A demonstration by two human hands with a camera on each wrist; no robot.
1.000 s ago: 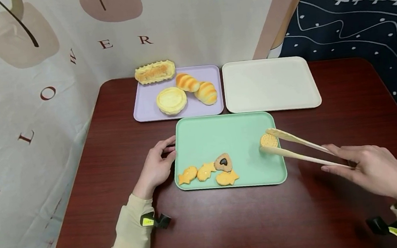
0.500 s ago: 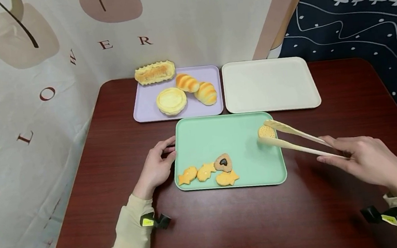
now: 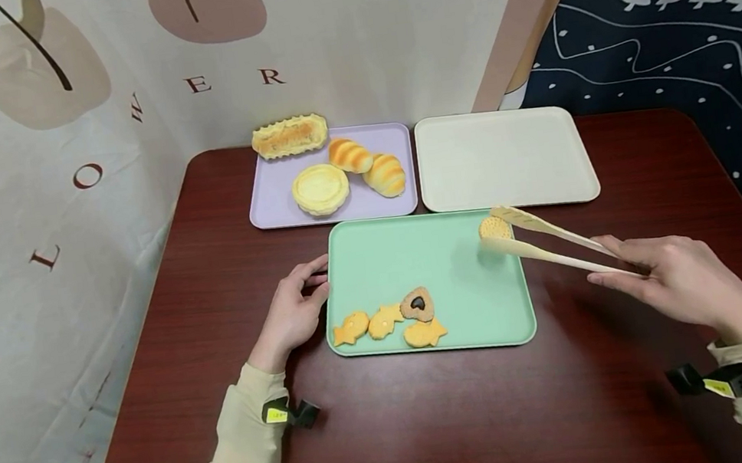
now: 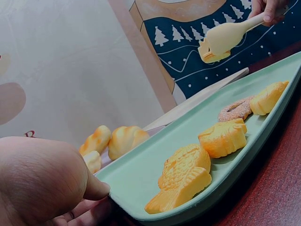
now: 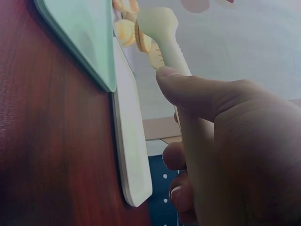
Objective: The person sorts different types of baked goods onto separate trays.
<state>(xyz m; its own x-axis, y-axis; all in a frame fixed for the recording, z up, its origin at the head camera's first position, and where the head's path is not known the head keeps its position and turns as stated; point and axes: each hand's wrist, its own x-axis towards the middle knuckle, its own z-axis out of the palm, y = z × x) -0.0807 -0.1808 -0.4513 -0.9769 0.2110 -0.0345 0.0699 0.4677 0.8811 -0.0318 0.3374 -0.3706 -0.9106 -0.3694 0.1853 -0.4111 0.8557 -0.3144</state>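
Note:
My right hand grips pale wooden-looking tongs, thumb on one arm and fingers on the other. Between the tong tips a round, dotted yellow biscuit is pinched; in the left wrist view it hangs above the mint green tray, over its right back part in the head view. My left hand touches that tray's left edge, its thumb right at the rim. Along the tray's near left side lie several fish-shaped biscuits and a rounded triangular brown cookie with a dark heart centre.
Behind the green tray stands a lilac tray bearing a round tart, two striped bread rolls and a long crimped pastry. To its right sits a cream white tray. A printed cloth hangs behind the dark red table.
My right hand has moved away from me and slightly left, carrying the tongs and the round biscuit toward the green tray's back edge. The left hand stays in place.

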